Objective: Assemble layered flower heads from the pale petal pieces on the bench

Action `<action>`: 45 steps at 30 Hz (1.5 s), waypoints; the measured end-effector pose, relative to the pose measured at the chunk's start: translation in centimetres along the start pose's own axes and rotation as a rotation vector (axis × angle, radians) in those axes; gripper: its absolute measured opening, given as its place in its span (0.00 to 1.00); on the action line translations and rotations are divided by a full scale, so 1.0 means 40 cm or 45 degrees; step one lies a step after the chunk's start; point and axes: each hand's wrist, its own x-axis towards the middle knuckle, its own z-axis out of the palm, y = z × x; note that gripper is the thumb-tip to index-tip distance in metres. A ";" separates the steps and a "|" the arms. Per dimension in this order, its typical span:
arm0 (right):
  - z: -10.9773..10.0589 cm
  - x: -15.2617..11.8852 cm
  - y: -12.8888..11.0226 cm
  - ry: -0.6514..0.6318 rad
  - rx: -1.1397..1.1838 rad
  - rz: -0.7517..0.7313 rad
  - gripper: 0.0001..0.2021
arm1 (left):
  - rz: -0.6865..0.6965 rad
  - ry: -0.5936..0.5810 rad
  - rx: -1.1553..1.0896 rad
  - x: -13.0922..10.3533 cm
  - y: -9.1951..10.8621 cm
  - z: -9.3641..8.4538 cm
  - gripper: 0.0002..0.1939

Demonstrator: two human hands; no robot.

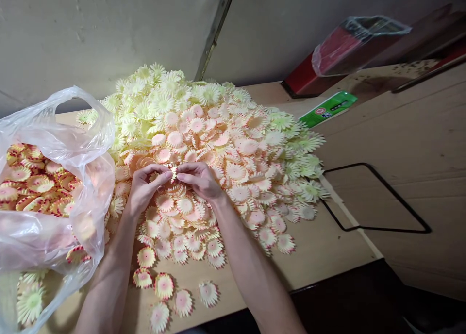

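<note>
Between my two hands is a small pale yellow flower piece [174,173], pinched at its edges by the thumbs and fingertips. My left hand [149,182] grips its left side, and my right hand [198,177] grips its right side. Both hands hover over a large heap of flower pieces [236,171], pink-centred with frilled, red-tipped edges in the middle. Greenish-white flower pieces [160,101] make up the back and right of the heap. Several loose flower pieces [163,286] lie at the table's front edge, below my hands.
A clear plastic bag [91,169] stands open at left, holding red-tipped flower pieces [40,183]. At the back right are a red box [327,62] covered in plastic and a green packet [327,109]. A black wire frame [396,198] lies across the table's right edge [349,208].
</note>
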 end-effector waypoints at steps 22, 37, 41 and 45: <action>0.007 0.005 0.003 -0.006 -0.156 -0.054 0.09 | 0.066 -0.021 0.138 -0.003 0.006 0.000 0.14; 0.006 0.003 -0.022 0.008 0.168 -0.008 0.02 | -0.242 -0.094 -0.482 -0.006 0.011 0.028 0.22; 0.005 0.003 -0.020 -0.020 0.201 -0.013 0.03 | -0.325 -0.169 -0.532 -0.018 0.012 0.045 0.20; -0.002 0.005 -0.021 -0.018 0.153 -0.057 0.09 | -0.335 -0.132 -0.487 -0.019 0.014 0.053 0.19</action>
